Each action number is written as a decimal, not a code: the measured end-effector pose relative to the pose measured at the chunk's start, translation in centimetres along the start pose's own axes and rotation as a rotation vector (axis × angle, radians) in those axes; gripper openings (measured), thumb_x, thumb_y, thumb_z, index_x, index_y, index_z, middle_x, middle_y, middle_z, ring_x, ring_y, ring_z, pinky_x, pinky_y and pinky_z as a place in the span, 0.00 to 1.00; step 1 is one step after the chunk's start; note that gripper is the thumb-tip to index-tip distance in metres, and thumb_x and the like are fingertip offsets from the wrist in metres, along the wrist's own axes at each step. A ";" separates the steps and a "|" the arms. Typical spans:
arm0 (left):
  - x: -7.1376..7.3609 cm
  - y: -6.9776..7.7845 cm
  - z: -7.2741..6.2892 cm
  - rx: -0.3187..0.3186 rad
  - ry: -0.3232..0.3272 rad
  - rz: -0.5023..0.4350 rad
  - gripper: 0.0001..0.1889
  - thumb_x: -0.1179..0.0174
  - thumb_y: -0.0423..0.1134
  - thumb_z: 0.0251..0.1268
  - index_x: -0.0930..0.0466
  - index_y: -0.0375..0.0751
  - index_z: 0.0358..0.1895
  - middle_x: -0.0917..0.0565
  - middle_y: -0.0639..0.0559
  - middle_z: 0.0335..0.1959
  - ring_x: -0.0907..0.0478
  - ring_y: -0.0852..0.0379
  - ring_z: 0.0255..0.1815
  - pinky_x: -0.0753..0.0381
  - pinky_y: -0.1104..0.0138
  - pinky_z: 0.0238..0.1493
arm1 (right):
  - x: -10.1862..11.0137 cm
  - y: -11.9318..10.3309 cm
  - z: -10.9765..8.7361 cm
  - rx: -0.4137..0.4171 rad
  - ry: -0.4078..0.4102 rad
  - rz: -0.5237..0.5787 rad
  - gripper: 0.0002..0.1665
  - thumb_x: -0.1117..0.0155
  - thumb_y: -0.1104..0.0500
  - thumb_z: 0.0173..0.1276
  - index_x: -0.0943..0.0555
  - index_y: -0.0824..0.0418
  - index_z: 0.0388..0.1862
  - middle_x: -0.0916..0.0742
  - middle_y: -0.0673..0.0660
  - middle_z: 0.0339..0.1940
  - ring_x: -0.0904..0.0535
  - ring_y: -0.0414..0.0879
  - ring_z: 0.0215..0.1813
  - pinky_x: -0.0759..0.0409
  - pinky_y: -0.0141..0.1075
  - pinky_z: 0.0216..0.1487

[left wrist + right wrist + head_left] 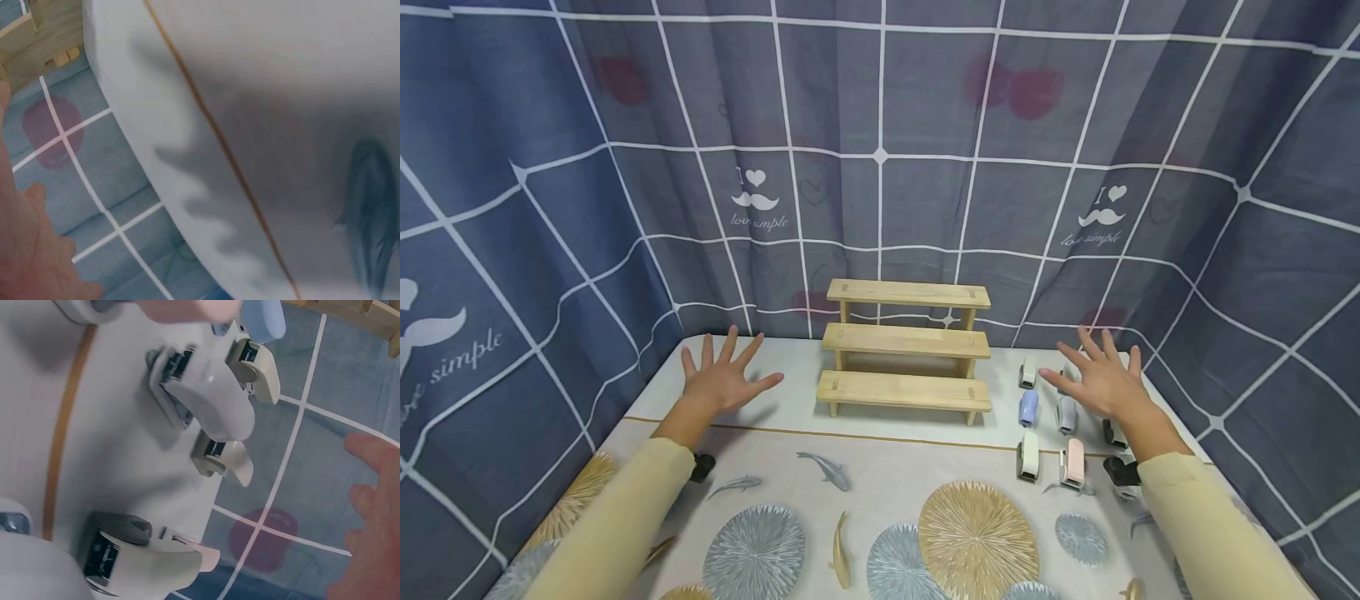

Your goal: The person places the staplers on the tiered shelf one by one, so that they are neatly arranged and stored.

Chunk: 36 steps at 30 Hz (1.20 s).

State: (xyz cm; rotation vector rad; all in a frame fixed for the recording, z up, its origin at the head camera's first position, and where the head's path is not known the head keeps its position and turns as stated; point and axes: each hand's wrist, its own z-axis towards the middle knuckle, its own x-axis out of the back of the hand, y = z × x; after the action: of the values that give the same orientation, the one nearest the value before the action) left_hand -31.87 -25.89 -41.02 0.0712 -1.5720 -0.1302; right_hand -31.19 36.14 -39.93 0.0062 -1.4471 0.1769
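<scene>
Grey stapler below, apart fr. R grip, L grip farther; both splayed, empty

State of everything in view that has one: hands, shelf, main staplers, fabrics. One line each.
Left hand: above the tablecloth, fingers spread, holding nothing
Right hand: fingers spread, holding nothing
Three-tier wooden shelf: standing upright
Blue stapler: on the tablecloth, unheld
Pink stapler: resting, unheld
Lilac-grey stapler: resting, unheld
Front cream stapler: resting, unheld
Checked curtain: hanging, creased
Tablecloth: spread out
</scene>
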 end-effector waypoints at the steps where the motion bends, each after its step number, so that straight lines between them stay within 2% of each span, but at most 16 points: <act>1: -0.2 0.0 -0.1 -0.002 0.000 -0.002 0.55 0.63 0.85 0.60 0.59 0.59 0.85 0.68 0.37 0.85 0.75 0.23 0.81 0.85 0.25 0.70 | -0.1 -0.1 -0.1 0.002 0.001 -0.001 0.57 0.57 0.18 0.69 0.40 0.56 0.82 0.51 0.69 0.85 0.68 0.73 0.83 0.79 0.78 0.71; 11: -2.1 0.9 -1.5 -0.040 0.061 -0.015 0.54 0.60 0.85 0.60 0.56 0.61 0.84 0.64 0.39 0.86 0.70 0.23 0.82 0.78 0.24 0.72 | -0.9 -0.9 -1.8 0.032 0.040 -0.031 0.56 0.55 0.20 0.69 0.38 0.56 0.81 0.49 0.68 0.85 0.64 0.73 0.83 0.76 0.78 0.73; 18: -3.4 2.1 -2.7 -0.086 0.097 -0.055 0.51 0.59 0.83 0.62 0.55 0.63 0.84 0.61 0.40 0.86 0.68 0.24 0.82 0.74 0.24 0.73 | -1.6 -1.2 -3.6 0.062 0.099 -0.001 0.53 0.49 0.22 0.69 0.35 0.54 0.80 0.47 0.67 0.85 0.63 0.72 0.84 0.74 0.78 0.73; 27: -4.4 4.0 -3.5 -0.170 0.096 -0.208 0.46 0.54 0.76 0.69 0.54 0.61 0.84 0.61 0.41 0.86 0.65 0.23 0.82 0.68 0.23 0.72 | -2.4 -0.6 -6.7 0.079 0.127 0.060 0.48 0.46 0.27 0.71 0.35 0.55 0.79 0.46 0.67 0.85 0.60 0.72 0.84 0.68 0.81 0.71; 31: -4.4 5.0 -3.6 -0.184 0.083 -0.314 0.45 0.52 0.72 0.72 0.54 0.58 0.84 0.61 0.38 0.86 0.64 0.23 0.82 0.66 0.23 0.72 | -3.0 -0.1 -8.1 0.077 0.133 0.114 0.47 0.44 0.30 0.72 0.35 0.56 0.80 0.47 0.66 0.85 0.64 0.68 0.85 0.67 0.80 0.72; 36: -4.2 6.0 -3.5 -0.191 0.062 -0.421 0.43 0.51 0.67 0.75 0.56 0.55 0.85 0.60 0.36 0.85 0.63 0.24 0.82 0.61 0.23 0.73 | -3.2 0.4 -9.5 0.091 0.176 0.209 0.42 0.42 0.37 0.75 0.34 0.59 0.79 0.45 0.68 0.84 0.60 0.69 0.85 0.60 0.82 0.69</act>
State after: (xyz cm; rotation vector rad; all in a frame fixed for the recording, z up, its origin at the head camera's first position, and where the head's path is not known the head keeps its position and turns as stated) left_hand -28.17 -19.50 -44.44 0.2536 -1.4578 -0.6008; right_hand -22.23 37.20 -44.34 -0.0848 -1.2616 0.4045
